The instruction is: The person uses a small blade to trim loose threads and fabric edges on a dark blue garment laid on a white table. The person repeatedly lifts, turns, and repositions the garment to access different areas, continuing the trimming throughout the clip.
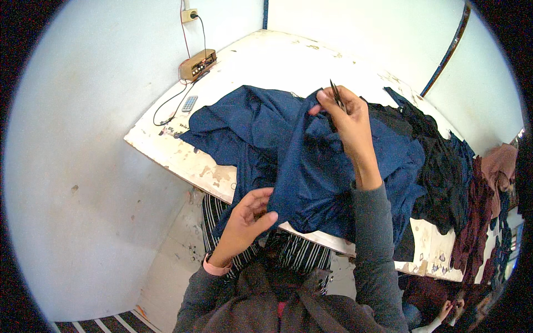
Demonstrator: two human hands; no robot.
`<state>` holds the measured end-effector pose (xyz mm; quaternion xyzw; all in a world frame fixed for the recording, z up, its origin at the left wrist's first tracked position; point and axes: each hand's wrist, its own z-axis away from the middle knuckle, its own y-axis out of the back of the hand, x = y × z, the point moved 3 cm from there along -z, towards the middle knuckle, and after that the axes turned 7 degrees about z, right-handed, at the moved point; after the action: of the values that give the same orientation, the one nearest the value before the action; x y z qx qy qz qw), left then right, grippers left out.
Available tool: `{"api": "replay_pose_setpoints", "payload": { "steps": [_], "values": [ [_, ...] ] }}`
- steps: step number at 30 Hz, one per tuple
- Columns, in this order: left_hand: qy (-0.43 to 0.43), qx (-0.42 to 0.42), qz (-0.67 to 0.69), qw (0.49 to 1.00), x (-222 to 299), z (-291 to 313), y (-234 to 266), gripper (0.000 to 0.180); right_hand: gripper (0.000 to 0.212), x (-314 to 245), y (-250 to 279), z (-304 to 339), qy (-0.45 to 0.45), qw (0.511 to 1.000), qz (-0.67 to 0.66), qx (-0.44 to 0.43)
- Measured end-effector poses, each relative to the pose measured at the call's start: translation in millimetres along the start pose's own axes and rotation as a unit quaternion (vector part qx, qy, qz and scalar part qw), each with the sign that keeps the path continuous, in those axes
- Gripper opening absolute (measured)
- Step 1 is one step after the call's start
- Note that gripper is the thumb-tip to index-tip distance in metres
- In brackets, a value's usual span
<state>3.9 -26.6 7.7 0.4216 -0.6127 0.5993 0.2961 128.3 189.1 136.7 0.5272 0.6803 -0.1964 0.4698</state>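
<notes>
A large piece of navy blue cloth (239, 119) lies crumpled over the white table and hangs past its near edge. My left hand (244, 222) is closed on the near part of the cloth, its fingers curled and partly behind the fabric. Further off, my right hand (344, 116) pinches a raised fold between thumb and fingertips. Dark thread snips (335, 93) sit in that same hand, their pointed blades sticking up past the fingers. Between the two hands the cloth is drawn into a long fold.
Black cloth (438, 166) and maroon cloth (472, 222) are heaped along the table's right. A brown radio-like box (198, 64) with cables and a small remote control (190, 104) are at the far left of the white table (214, 176). Another person's hands (451, 311) show at lower right.
</notes>
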Motion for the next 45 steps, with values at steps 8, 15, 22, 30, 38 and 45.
{"api": "replay_pose_setpoints", "payload": {
  "steps": [8,15,22,30,38,45],
  "values": [
    [0.009,0.049,0.149,0.988,-12.7,-33.1,-17.1,0.059,0.018,23.9,25.3,33.3,-0.045,0.995,0.082,0.016],
    [-0.018,0.06,0.172,0.983,-4.0,-36.9,-29.3,0.071,0.054,1.8,12.9,101.5,0.045,0.97,0.214,0.103],
    [-0.049,0.072,0.147,0.985,4.2,-32.5,-32.6,0.072,0.043,-12.3,-0.3,130.0,0.249,0.897,0.351,0.099],
    [-0.057,0.088,0.113,0.988,6.4,-28.4,-32.2,0.073,0.036,-27.6,-4.8,122.8,0.333,0.844,0.418,0.049],
    [-0.056,0.075,0.121,0.988,13.4,-26.3,-36.2,0.073,0.03,-33.3,-5.9,124.2,0.325,0.839,0.435,0.01],
    [-0.034,0.073,0.133,0.988,11.3,-24.6,-34.1,0.071,0.03,-34.5,-4.5,124.3,0.33,0.846,0.419,-0.003]
  ]
}}
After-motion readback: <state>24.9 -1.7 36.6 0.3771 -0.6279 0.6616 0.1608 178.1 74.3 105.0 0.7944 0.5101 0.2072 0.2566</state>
